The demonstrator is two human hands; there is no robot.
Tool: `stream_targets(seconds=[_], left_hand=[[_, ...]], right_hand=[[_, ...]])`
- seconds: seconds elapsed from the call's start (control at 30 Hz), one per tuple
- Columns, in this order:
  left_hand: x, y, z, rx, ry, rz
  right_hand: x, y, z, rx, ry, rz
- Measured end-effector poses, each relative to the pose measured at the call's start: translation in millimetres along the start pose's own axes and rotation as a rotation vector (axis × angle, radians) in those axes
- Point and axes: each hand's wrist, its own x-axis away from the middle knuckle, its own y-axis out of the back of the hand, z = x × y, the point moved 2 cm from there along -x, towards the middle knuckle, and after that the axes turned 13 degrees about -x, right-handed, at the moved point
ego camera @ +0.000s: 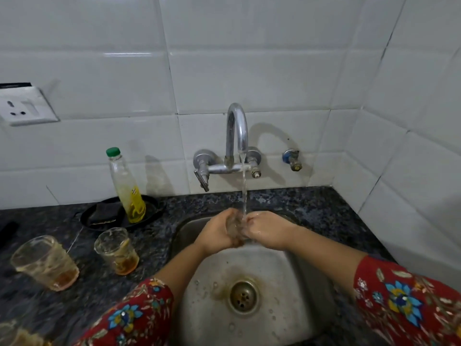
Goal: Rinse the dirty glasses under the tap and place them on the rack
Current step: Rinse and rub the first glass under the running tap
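Observation:
Water runs from the chrome tap (237, 128) into a clear glass (234, 227) held over the steel sink (294, 275). My left hand (217, 233) grips the glass from the left and my right hand (267, 229) grips it from the right. Most of the glass is hidden between my fingers. Two dirty glasses with amber dregs stand on the dark granite counter to the left: one (117, 250) near the sink, another (45, 262) further left. A third dirty glass (10, 333) shows at the bottom left corner.
A dish-soap bottle with a green cap (127, 186) stands on a black tray (154, 203) holding a dark scrubber (104, 212). A wall socket (25, 106) is at the far left, a small valve (291, 158) right of the tap. No rack is in view.

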Motion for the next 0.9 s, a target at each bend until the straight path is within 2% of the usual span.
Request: stream_targets(seconds=[0.03,0.07,0.1,0.17,0.23,0.3,0.33,0.4,0.47,0.53,0.6,0.67,0.73,0.8,0.87,0.9], left_hand=[[-1,1,-3,0.015,-0.015,0.054],[-2,0,-6,0.029,-0.006,0.060],[-1,-2,-8,0.054,0.018,0.030],[3,-7,-14,0.076,0.072,-0.073],[7,-10,-20,0.077,0.087,-0.166],[9,-8,-19,0.108,0.080,-0.193],[10,-4,-18,0.169,0.062,-0.172],[10,5,-15,0.262,-0.011,-0.128],[9,10,-17,0.231,-0.034,-0.095],[9,6,-19,0.170,0.034,-0.105],[10,-1,-18,0.097,0.091,-0.140],[12,-3,-16,0.092,0.092,-0.167],[10,2,-14,0.097,0.039,-0.159],[7,7,-14,0.024,-0.012,-0.114],[8,7,-16,0.008,0.011,-0.070],[8,4,-15,-0.010,0.039,-0.085]], right_hand=[[2,4,-2,0.127,0.079,-0.002],[0,5,-1,0.184,0.080,0.028],[-4,5,2,0.147,0.007,0.077],[-12,8,10,-0.156,-0.243,0.150],[-17,7,10,-0.423,-0.391,0.209],[-18,11,7,-0.484,-0.359,0.219],[-16,13,6,-0.399,-0.283,0.207],[-11,14,4,-0.024,-0.052,0.075],[-7,13,1,0.168,0.081,-0.022],[-12,10,6,0.083,-0.102,0.078],[-17,3,7,-0.128,-0.351,0.233],[-16,2,3,-0.161,-0.325,0.231],[-12,4,1,0.057,-0.078,0.107],[-9,4,-1,0.176,0.046,0.024],[-10,1,8,0.037,-0.096,0.055],[-12,0,13,-0.194,-0.240,0.080]])
